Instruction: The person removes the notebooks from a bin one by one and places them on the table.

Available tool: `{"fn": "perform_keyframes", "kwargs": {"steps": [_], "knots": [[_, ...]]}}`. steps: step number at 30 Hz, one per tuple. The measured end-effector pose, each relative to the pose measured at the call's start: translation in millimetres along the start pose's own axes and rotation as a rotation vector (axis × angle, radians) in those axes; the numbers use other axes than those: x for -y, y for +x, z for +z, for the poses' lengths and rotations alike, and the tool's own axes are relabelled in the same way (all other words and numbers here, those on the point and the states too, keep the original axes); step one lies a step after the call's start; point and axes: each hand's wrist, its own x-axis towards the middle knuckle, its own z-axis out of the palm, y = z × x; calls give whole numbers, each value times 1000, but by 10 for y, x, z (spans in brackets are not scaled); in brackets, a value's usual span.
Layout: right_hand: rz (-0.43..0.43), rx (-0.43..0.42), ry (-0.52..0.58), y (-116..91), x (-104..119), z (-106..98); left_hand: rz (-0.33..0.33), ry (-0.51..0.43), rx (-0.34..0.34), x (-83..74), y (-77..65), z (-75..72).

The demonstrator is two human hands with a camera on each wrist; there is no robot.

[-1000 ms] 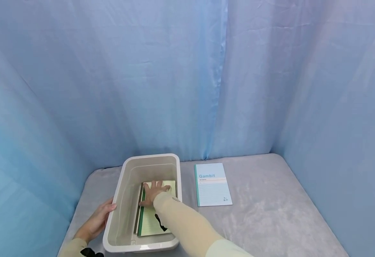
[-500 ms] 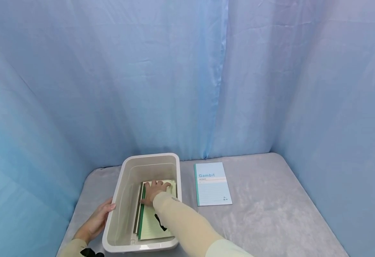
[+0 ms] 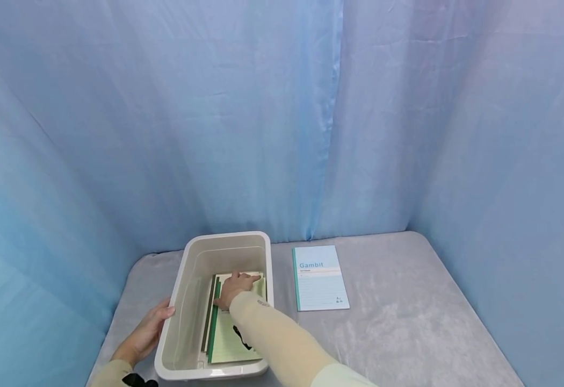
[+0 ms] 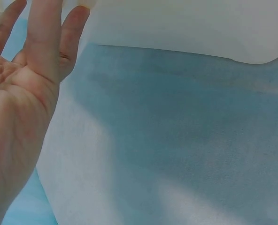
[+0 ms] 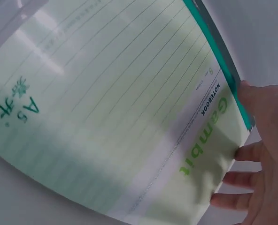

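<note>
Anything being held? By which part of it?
Left hand holds the pale bin by its left rim. Right hand has fingers at the top edge of the green notebook, thumb at its spine; can't tell if that's a grip.

Pale green lined notebook, green spine, light blue notebook, beige bin, blue curtains

Green notebook displaced toward bottom of frame; right hand drawn in.
The right hand, spread flat on the cover one second earlier, now has its fingers bent at the notebook's upper edge. The notebook's lower edge has moved closer to the bin's bottom-of-frame wall, exposing a strip of the underlying notebook.
</note>
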Motion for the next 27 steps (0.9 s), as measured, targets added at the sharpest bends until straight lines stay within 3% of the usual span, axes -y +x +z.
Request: {"fn": "perform_keyframes", "kwargs": {"steps": [9, 17, 21, 27], "knots": [[-62, 62, -38, -25, 71, -42, 45, 13, 10, 17, -3, 18], [-106, 59, 47, -60, 74, -135, 6, 31, -28, 1, 1, 33], [-114, 26, 67, -96, 67, -173, 24, 18, 2, 6, 4, 6], [-179, -15, 208, -220, 26, -288, 47, 15, 37, 4, -8, -1]]}}
